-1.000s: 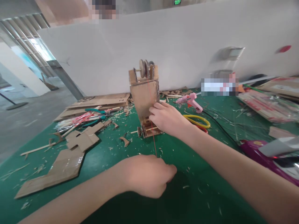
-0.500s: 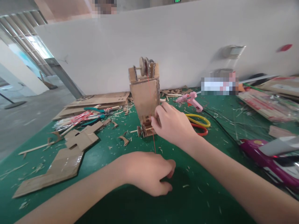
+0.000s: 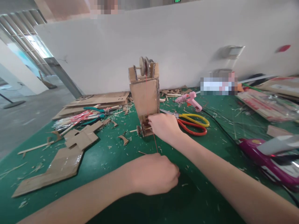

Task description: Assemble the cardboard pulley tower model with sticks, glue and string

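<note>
A tall cardboard tower model stands on the green table, with cardboard pulley discs at its top and small wheels at its base. A thin red string runs from the top pulley down the front to my left hand, which is closed in a fist on the string near the table. My right hand is curled round the tower's base, holding it.
Yellow and red scissors lie right of the tower, a pink glue gun behind them. Cardboard sheets, pliers and scraps lie on the left. A purple tool and packaged sticks sit at right.
My right hand slid down from the tower's front to its base, uncovering the scissors' blades. My left hand closed tighter into a fist on the string.
</note>
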Tool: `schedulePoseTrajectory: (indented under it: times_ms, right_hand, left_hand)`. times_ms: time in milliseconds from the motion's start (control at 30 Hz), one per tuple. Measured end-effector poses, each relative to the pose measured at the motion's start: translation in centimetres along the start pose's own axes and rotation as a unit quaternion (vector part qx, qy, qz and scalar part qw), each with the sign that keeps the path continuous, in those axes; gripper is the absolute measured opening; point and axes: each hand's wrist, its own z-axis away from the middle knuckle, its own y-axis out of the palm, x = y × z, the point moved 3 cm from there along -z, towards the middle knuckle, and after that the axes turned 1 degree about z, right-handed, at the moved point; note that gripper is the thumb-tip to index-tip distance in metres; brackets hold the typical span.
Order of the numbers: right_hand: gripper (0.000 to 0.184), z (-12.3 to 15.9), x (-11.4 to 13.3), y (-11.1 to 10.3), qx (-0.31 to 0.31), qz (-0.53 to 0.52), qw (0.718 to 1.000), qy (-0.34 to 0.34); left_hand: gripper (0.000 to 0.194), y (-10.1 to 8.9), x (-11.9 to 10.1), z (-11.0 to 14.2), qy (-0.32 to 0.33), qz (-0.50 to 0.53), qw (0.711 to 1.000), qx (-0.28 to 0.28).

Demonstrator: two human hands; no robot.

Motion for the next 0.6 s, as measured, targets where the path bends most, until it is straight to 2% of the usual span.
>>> schedulePoseTrajectory:
  times_ms: [167, 267, 433, 600]
  right_hand:
    - [0.02, -0.1, 0.0, 0.2, -0.005, -0.001, 1.0, 0.0]
    - [0.02, -0.1, 0.0, 0.4, -0.02, 0.001, 1.0, 0.005]
    - [0.023, 0.0, 0.0, 0.3, -0.012, 0.007, 1.0, 0.024]
    - [0.037, 1.9, -0.4, -1.6, -0.004, 0.021, 0.997, 0.071]
  left_hand:
    - [0.023, 1.6, -1.7, 0.3, 0.054, -0.055, 0.994, -0.08]
    - [0.02, 2.0, -2.6, 0.9, 0.07, -0.072, 0.99, -0.094]
    - [0.015, 2.3, -3.3, 0.9, 0.043, -0.072, 0.995, -0.061]
    - [0.011, 2.5, -3.9, 0.7, 0.018, -0.066, 0.985, -0.158]
